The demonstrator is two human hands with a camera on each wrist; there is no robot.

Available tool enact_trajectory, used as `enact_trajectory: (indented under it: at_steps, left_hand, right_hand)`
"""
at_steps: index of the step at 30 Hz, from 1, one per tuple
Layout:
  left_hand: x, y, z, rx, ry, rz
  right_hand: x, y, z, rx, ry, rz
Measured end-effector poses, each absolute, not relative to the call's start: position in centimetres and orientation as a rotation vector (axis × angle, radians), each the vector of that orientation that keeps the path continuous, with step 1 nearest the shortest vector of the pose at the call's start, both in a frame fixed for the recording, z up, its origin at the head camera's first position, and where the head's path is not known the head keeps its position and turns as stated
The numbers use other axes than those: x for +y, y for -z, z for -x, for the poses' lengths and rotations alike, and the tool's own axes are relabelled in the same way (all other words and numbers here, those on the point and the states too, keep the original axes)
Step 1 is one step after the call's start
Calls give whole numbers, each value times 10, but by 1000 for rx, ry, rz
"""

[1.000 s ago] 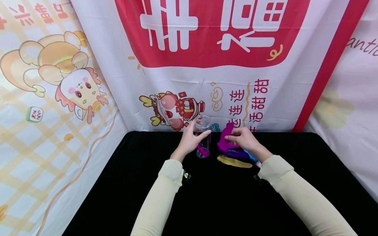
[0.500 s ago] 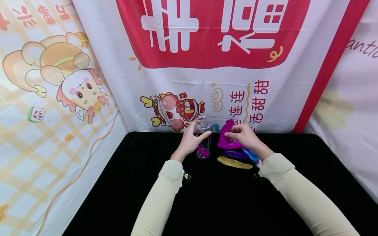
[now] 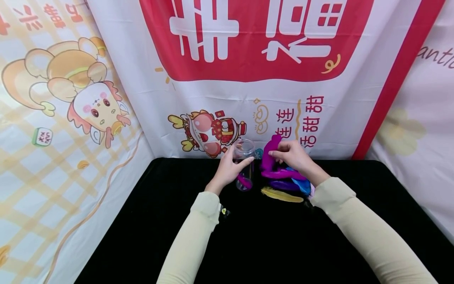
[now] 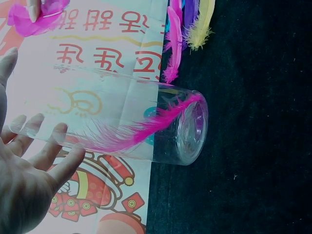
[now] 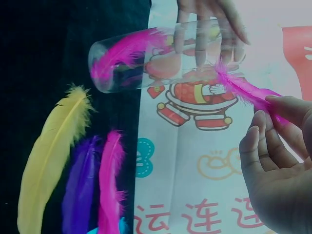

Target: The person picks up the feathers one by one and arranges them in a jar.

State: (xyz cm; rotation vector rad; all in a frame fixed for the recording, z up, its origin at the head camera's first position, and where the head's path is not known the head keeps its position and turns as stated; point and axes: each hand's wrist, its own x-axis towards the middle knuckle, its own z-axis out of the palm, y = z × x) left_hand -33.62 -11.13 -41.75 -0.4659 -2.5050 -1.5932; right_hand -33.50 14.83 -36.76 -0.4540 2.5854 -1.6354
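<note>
In the head view my left hand (image 3: 227, 169) grips a clear cylindrical jar (image 3: 250, 172), which stands upright near the table's back edge. One magenta feather (image 4: 146, 129) leans inside it, its lower end at the jar's bottom. Between thumb and fingertips my right hand (image 3: 295, 158) pinches another magenta feather (image 3: 268, 157), raised just to the right of the jar. The right wrist view shows that feather's fluffy end (image 5: 223, 77) overlapping the jar's side near its mouth. Below the right hand lie a magenta feather (image 3: 280, 174), a purple feather (image 3: 283, 185) and a yellow feather (image 3: 281, 195).
A blue feather (image 3: 302, 186) lies partly under the others by the right sleeve. The black-covered table (image 3: 269, 244) ends just behind the jar. White printed cloth (image 3: 209, 94) hangs upright behind it, and more cloth (image 3: 71, 165) hangs at the left.
My right hand has lifted a magenta feather up from the pile, leaving another magenta one lying over the purple one. The left hand and jar have stayed in place.
</note>
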Motion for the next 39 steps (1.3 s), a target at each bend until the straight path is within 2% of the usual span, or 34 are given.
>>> enact_trajectory:
  at_steps: [19, 26, 32, 39]
  left_hand:
    - [-111, 417, 337, -2498, 1606, 487]
    - [-110, 417, 336, -2502, 1597, 470]
    - [-110, 417, 335, -2502, 1609, 464]
    - [-110, 417, 335, -2502, 1613, 463]
  right_hand:
    - [142, 345, 333, 2544, 1707, 506]
    - [128, 318, 313, 2611, 1649, 533]
    - [129, 335, 333, 2638, 1674, 528]
    - [123, 333, 331, 2650, 1734, 551]
